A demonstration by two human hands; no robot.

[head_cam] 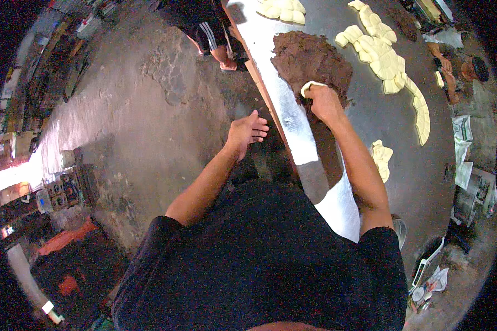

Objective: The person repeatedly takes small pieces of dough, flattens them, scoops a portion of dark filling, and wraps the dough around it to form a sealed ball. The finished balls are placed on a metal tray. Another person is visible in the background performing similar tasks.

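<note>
My right hand (325, 101) grips a flat piece of pale dough (312, 86) at the near edge of a mound of brown, crumbly filling (310, 62) on the metal-grey table (410, 182). My left hand (247, 131) hangs beside the table's wooden edge, fingers apart, with nothing in it. Right of the mound lies a long cluster of pale dough pieces (381, 60), some overlapping. A smaller dough cluster (382, 159) lies beyond my right forearm, and another group of dough pieces (283, 10) is at the top.
A co-worker's leg (223, 56) shows beyond the table's left edge. Across the table, another person's hands (445, 68) are visible near the far right edge. A round-rimmed container (399, 231) stands beside my right sleeve. Plastic bags (462, 153) lie past the table.
</note>
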